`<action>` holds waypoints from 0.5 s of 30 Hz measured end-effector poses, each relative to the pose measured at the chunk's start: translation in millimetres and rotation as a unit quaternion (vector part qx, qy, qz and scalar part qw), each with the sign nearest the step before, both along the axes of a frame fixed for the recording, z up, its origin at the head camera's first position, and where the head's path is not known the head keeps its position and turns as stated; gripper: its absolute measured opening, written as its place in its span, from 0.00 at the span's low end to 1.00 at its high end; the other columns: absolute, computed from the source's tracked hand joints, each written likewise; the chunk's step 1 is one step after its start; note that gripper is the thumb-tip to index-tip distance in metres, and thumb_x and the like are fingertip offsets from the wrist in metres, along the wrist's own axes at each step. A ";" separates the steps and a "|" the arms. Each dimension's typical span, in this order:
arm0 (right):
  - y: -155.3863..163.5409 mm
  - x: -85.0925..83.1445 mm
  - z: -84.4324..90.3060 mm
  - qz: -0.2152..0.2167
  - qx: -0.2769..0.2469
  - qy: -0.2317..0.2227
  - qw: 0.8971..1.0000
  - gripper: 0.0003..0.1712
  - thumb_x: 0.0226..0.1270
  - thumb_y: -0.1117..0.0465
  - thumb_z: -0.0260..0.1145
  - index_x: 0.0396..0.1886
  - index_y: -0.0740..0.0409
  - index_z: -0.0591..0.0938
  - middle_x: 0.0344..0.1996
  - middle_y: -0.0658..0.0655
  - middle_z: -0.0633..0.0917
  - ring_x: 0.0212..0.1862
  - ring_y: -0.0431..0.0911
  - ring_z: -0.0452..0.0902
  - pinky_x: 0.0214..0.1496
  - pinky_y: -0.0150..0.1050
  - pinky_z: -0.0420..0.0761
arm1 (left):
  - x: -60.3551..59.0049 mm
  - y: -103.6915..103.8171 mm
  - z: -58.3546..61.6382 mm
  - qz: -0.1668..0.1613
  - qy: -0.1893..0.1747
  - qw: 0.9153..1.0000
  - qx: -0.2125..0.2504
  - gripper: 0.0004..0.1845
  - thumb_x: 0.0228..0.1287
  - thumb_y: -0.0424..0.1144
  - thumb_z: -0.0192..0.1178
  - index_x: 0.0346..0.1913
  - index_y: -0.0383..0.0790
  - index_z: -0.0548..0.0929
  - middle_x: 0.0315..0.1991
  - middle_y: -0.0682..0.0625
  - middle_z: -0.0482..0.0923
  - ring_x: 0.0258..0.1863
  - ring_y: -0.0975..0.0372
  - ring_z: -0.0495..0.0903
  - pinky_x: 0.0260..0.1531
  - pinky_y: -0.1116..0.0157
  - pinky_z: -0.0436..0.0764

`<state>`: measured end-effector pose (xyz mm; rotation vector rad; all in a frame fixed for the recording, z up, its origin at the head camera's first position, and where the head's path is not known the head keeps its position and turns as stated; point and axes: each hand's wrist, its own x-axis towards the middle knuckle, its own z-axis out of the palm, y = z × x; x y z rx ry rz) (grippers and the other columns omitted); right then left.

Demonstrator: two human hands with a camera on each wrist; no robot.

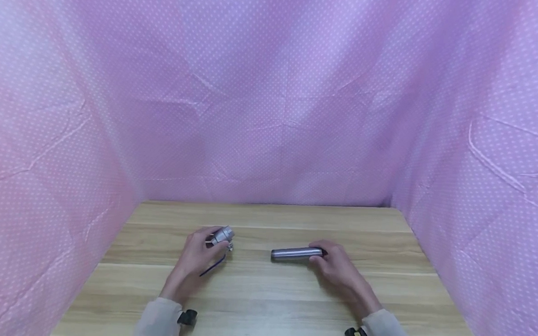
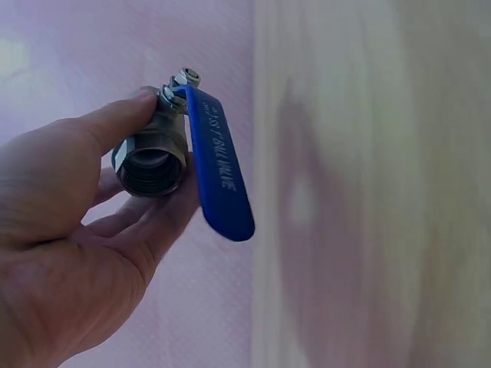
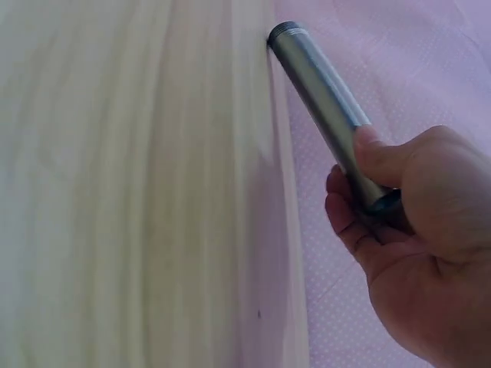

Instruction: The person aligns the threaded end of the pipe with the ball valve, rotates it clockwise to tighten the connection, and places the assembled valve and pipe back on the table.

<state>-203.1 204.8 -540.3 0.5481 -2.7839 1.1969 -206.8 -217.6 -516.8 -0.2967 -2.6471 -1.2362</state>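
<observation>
Item one, lower left of centre in my head view: the left hand (image 1: 196, 257) grips a steel ball valve (image 1: 221, 235) with a blue lever handle (image 2: 221, 180), thumb and fingers curled round the body, its threaded opening facing the wrist camera. Item two, lower right of centre: the right hand (image 1: 337, 265) pinches one end of a grey threaded pipe nipple (image 1: 294, 253), which lies level and points left toward the valve, well apart from it. Both sit low over the wooden table (image 1: 263, 293); whether the pipe touches the wood I cannot tell.
</observation>
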 end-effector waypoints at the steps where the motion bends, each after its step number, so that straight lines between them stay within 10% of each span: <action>1: -0.8 1.1 0.9 -0.005 -0.010 -0.005 1.000 0.17 0.76 0.63 0.76 0.62 0.54 0.90 0.54 0.55 0.95 0.57 0.48 0.91 0.66 0.50 0.94 | 1.6 2.5 2.6 -0.005 -0.002 1.000 0.012 0.25 0.72 0.36 0.79 0.68 0.34 0.88 0.57 0.35 0.92 0.49 0.51 0.92 0.48 0.71 0.93; 6: -2.9 7.2 10.2 -0.028 -0.069 -0.026 0.997 0.18 0.77 0.62 0.77 0.63 0.50 0.90 0.54 0.53 0.94 0.56 0.45 0.91 0.63 0.37 0.95 | 9.4 15.2 15.0 -0.018 0.008 0.998 0.059 0.26 0.71 0.36 0.80 0.69 0.35 0.87 0.58 0.34 0.92 0.51 0.48 0.94 0.50 0.68 0.96; 15: 0.2 8.1 47.9 0.040 -0.229 0.135 0.963 0.21 0.67 0.81 0.76 0.59 0.72 0.88 0.48 0.69 0.92 0.45 0.31 0.84 0.47 0.22 0.91 | 25.1 37.3 44.6 -0.042 0.026 0.990 0.133 0.26 0.72 0.37 0.80 0.70 0.41 0.87 0.63 0.40 0.92 0.58 0.52 0.92 0.57 0.74 0.93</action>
